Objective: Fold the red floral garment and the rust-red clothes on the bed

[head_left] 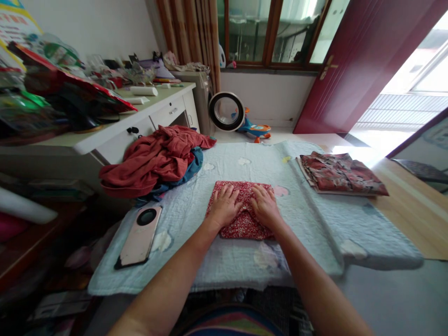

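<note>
A red garment with a small white pattern (241, 228) lies folded into a rough square in front of me. My left hand (225, 205) rests flat on its left half, fingers stretched out. On the right half lies my right hand (265, 205), palm down with its fingers apart. Both hands touch the cloth from above and neither grips it. Underneath is a pale blue quilted cover (196, 252) spread over the table. The part of the garment under my palms is hidden.
A heap of rust-red and blue clothes (157, 158) sits at the back left. A phone (140, 238) lies on the cover's left side. Folded patterned clothing (343, 175) rests at the right. Behind stand a cluttered desk (136, 123) and a dark red door (357, 60).
</note>
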`<state>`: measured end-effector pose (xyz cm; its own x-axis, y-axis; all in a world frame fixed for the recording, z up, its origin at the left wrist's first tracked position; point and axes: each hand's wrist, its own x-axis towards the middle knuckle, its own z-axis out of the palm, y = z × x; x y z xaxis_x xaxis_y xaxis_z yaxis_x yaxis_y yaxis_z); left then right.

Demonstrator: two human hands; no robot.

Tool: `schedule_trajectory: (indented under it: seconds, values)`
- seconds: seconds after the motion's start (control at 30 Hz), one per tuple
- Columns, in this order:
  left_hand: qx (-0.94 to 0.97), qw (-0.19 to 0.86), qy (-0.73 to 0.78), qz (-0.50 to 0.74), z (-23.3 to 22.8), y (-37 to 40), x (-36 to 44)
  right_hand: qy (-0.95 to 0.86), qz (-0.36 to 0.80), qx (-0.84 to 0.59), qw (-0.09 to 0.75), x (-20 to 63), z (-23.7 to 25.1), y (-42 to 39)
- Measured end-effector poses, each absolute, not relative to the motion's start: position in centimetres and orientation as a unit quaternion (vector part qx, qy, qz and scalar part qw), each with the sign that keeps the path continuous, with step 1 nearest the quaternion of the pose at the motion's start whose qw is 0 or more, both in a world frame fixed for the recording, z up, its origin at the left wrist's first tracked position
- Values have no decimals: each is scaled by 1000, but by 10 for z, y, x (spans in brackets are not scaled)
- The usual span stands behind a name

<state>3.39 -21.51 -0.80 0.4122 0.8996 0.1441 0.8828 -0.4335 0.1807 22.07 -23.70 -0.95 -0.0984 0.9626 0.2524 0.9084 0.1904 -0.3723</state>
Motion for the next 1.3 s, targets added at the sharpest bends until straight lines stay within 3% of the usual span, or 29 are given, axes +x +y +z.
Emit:
schedule_trajectory:
  seconds: [0.27, 0.4, 0.5, 0.6, 0.7, 0.83, 1.03, 1.3]
  values:
    - [823, 100, 541, 141, -27, -215, 31, -741, 63, -645, 177, 216, -29, -241]
    - [775, 156, 551, 268, -20, -206, 15, -736, 79, -644, 194, 217, -29, -239]
    - [721, 111, 605, 319, -17, -203, -8, -731, 123, -627, 240, 223, -25, -235]
    - [700, 54, 662, 260, -18, -207, -29, -690, 184, -617, 329, 234, -17, -231]
    - [709, 9, 671, 218, -15, -214, -33, -673, 166, -612, 381, 238, -10, -232]
    - [780, -9, 590, 208, -2, -220, -7, -728, 112, -587, 337, 221, -5, -232]
    - [830, 44, 528, 174, 1, -213, 33, -748, 91, -612, 243, 193, 6, -206]
    - [839, 52, 520, 152, -21, -169, 29, -743, 46, -636, 201, 186, -19, -201]
